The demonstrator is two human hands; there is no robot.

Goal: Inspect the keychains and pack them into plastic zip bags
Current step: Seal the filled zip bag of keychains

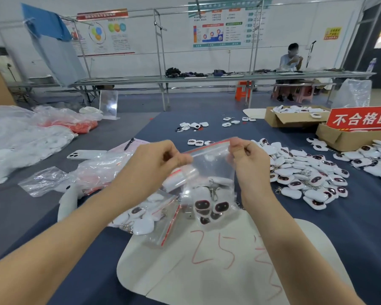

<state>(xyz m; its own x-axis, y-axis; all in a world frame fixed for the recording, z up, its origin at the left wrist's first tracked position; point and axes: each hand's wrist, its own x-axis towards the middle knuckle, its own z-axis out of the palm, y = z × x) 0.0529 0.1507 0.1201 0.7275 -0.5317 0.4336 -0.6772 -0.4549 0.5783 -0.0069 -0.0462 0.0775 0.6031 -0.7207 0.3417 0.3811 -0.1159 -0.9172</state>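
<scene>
Crumpled plastic sheeting [22, 135] fills the left edge of the frame, with a white phone [81, 154] just right of it. At centre, the left hand [161, 159] pinches the red-striped top edge of the zip bag [213, 164] between thumb and curled fingers. The right hand [246, 157] pinches the same edge at its right corner. The bag hangs upright between them, with keychains [208, 209] bunched at its bottom over a white board [185, 278]. A filled bag [161, 219] lies lower left, overlapping the board's edge. Bare blue cloth [163, 126] shows above the hands. Rightward lies a loose keychain heap [306, 179], then cardboard boxes [279, 121] and a red sign [361, 118] at the right edge.
</scene>
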